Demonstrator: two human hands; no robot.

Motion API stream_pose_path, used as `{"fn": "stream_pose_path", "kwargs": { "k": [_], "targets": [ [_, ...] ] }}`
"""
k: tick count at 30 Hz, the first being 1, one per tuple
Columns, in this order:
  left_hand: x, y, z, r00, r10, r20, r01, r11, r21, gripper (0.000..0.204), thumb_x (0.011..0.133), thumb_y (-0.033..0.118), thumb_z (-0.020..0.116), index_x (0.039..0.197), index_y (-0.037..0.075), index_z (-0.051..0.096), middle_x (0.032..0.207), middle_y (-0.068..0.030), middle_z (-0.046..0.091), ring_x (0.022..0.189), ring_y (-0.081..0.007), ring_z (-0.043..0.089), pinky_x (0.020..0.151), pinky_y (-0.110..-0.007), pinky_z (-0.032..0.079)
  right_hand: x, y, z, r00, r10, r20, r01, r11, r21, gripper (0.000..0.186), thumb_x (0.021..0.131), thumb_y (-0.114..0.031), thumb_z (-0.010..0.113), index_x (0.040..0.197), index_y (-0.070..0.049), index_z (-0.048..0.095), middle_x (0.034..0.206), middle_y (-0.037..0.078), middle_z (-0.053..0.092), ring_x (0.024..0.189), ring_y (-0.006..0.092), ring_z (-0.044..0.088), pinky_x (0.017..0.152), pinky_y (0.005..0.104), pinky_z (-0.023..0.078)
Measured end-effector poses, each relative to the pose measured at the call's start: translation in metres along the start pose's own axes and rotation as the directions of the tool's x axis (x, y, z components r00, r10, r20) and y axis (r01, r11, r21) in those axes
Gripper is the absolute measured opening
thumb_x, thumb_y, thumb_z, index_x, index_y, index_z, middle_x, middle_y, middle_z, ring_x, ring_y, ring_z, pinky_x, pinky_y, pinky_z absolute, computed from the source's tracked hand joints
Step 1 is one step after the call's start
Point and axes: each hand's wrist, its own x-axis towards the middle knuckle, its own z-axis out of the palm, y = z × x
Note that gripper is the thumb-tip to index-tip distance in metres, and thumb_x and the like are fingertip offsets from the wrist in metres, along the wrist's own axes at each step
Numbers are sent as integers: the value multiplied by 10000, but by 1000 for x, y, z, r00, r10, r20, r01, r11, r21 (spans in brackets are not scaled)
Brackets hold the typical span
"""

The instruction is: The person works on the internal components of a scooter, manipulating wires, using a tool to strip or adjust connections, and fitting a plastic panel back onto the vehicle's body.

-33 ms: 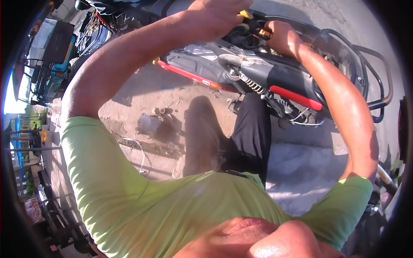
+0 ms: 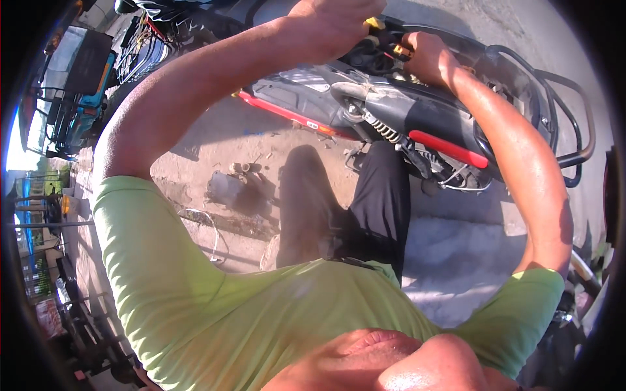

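Observation:
A black scooter (image 2: 391,107) with red side strips lies across the upper part of the head view, its upper body opened up. Over that opening, my left hand (image 2: 336,29) is closed around a small yellow piece (image 2: 374,23), partly cut off by the top edge. Just right of it, my right hand (image 2: 427,57) has its fingers curled on a short orange-and-black piece (image 2: 401,51). Dark parts (image 2: 372,57) sit between and below both hands inside the scooter body. What exactly the two held pieces are is too small to tell.
A spring shock absorber (image 2: 381,127) and a rear rack of black tubes (image 2: 574,124) belong to the scooter. On the ground at left lie a grey block-like part (image 2: 225,188) and a white cord (image 2: 214,231). A teal-and-black vehicle (image 2: 81,98) stands far left. My knees are close below the scooter.

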Motion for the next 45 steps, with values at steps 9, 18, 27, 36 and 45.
{"fn": "stream_pose_path", "kwargs": {
  "k": [9,18,27,36,45],
  "targets": [
    [-3,13,-23,982,-124,144,102,983,151,336,875,242,686,1127,39,778,1517,-182,483,1361,-313,471,1102,-545,410,0,-1,-1,1000,-17,-6,17,1000,1,398,735,-182,793,1104,-51,726,1058,180,747,1023,349,713,899,416,556],
    [-16,14,-15,975,-169,145,173,985,-12,507,890,208,706,1324,-47,649,1606,-297,332,1395,-389,466,1055,-578,489,0,-4,-2,999,27,34,-28,999,28,422,770,-146,791,1172,-42,716,1063,185,749,1008,328,726,901,403,550],
    [-5,11,-48,914,-147,378,132,989,64,462,919,278,682,1335,78,688,1613,-198,383,1415,-329,443,1155,-543,344,5,0,-4,998,9,62,-8,1000,-28,422,759,-194,777,1158,-63,741,1026,159,766,958,282,741,882,378,563],
    [-31,13,36,890,-412,195,452,743,-493,509,861,284,704,1367,322,666,1477,-121,496,1396,-344,424,1103,-516,390,21,14,-2,958,167,232,-217,953,209,396,877,-116,717,1252,-4,661,1144,132,733,1089,204,672,967,343,504],
    [-31,-12,48,812,-512,280,-45,-534,-844,272,899,82,647,1160,17,688,982,-56,671,975,-172,648,875,-290,518,16,22,1,928,248,278,-371,664,649,266,947,-61,702,1201,16,705,1013,125,759,822,195,719,748,317,572]
  ]
}}
